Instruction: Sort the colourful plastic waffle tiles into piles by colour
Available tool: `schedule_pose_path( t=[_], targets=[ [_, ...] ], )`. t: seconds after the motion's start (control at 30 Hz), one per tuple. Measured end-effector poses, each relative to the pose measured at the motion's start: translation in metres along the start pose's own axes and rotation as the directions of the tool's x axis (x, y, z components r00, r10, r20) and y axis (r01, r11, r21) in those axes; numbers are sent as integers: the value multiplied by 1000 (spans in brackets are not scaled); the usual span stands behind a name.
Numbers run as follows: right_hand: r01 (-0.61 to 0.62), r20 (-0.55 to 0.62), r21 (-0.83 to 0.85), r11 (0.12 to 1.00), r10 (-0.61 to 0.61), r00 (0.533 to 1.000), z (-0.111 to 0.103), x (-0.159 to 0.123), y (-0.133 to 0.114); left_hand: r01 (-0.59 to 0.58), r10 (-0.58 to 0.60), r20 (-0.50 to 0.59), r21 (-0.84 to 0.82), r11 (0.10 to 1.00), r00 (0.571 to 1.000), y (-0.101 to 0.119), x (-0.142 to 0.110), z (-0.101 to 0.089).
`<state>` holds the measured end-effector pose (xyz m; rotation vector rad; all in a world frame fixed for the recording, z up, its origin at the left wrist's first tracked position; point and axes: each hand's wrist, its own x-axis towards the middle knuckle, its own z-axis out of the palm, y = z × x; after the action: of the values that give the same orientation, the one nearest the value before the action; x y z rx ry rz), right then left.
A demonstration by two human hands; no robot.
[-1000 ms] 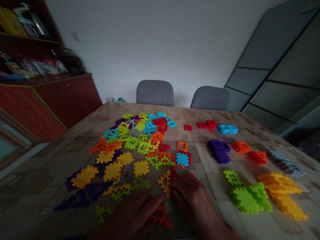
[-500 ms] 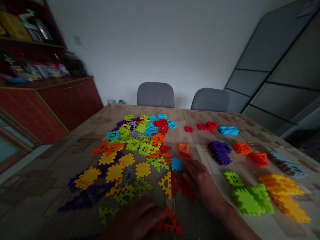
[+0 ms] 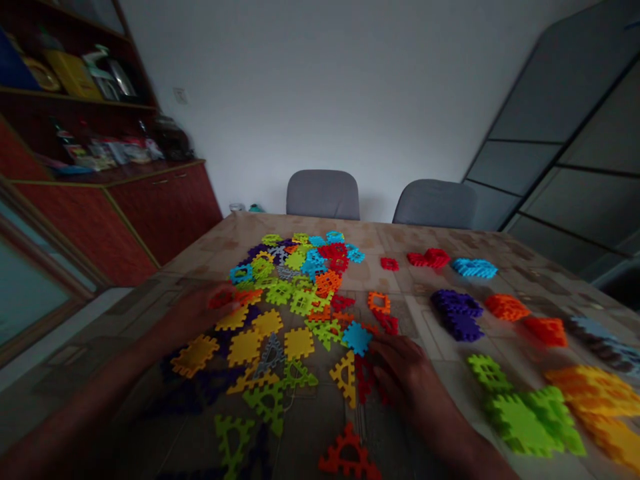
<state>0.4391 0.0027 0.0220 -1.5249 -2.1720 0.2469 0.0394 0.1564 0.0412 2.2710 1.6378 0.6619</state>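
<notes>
My left hand (image 3: 213, 308), blurred, reaches over a red-orange triangular interlocking tile (image 3: 223, 295) at the left edge of the loose pile; whether its fingers grip the tile I cannot make out. On the right side of that pile rests my right hand (image 3: 407, 370), fingers stretched and apart, the fingertips at a blue square tile (image 3: 357, 338). Dark red triangular tiles (image 3: 365, 379) lie partly hidden under it. A yellow triangular tile (image 3: 345, 379) is just left of them. Nearer to me lies an orange triangular tile (image 3: 350, 455), apart from both hands.
Colour-sorted tile stacks stand on the right: purple (image 3: 456, 315), orange (image 3: 507, 307), red (image 3: 435, 258), blue (image 3: 474, 267), green (image 3: 525, 420) and yellow (image 3: 595, 393). Two grey chairs (image 3: 323, 195) stand behind the table (image 3: 400, 233). A wooden cabinet (image 3: 165, 207) is at the left.
My left hand has moved from the orange triangle at the near edge to the pile's left side. The blue square has turned slightly beside my right hand. The view has shifted left.
</notes>
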Motion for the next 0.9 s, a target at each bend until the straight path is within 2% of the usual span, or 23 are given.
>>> schedule_pose_path(
  t=[0.1,0.27,0.5,0.77,0.9],
  targets=[
    [15,-15,36,999,-15,1000,-3,-3,-13,26,-26,1,15,1000,1000,-8,0,9],
    [122,19,159,980,-127,992,-3,-12,-32,60,-60,19,-1,998,998,-12,3,20],
    [137,84,203,970,-157,984,5,-18,-29,15,-8,79,-81,997,997,-3,-3,23],
    [105,124,202,974,-132,983,1,-19,-34,-46,69,149,-156,987,986,19,-10,19],
    [114,112,167,979,-134,985,2,-18,-30,-96,130,178,-187,978,975,47,-25,22]
  ],
)
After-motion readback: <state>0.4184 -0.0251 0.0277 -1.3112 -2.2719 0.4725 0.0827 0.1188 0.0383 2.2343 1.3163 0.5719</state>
